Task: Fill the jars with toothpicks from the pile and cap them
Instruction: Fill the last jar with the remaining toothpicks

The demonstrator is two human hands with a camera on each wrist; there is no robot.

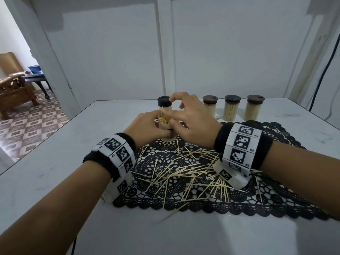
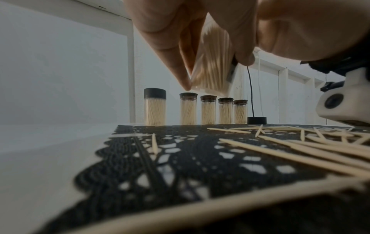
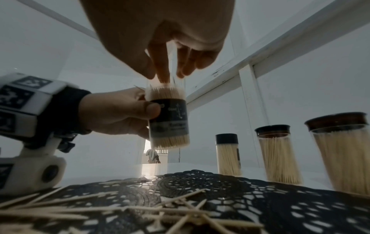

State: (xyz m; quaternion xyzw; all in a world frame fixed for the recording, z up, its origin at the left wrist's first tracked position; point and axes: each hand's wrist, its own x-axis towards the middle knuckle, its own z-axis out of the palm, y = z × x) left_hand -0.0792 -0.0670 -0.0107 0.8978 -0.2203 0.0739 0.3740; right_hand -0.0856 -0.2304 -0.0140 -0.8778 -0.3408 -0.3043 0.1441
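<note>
- The left hand (image 1: 147,126) grasped an open jar (image 3: 169,120) full of toothpicks, lifted above the black lace mat (image 1: 160,162).
- The right hand (image 1: 191,122) reached its fingertips (image 3: 162,77) into the jar mouth; whether they pinched anything, I cannot tell.
- Loose toothpicks (image 1: 185,173) lay scattered on the mat.
- Capped jars (image 1: 232,107) stood behind it.
</note>
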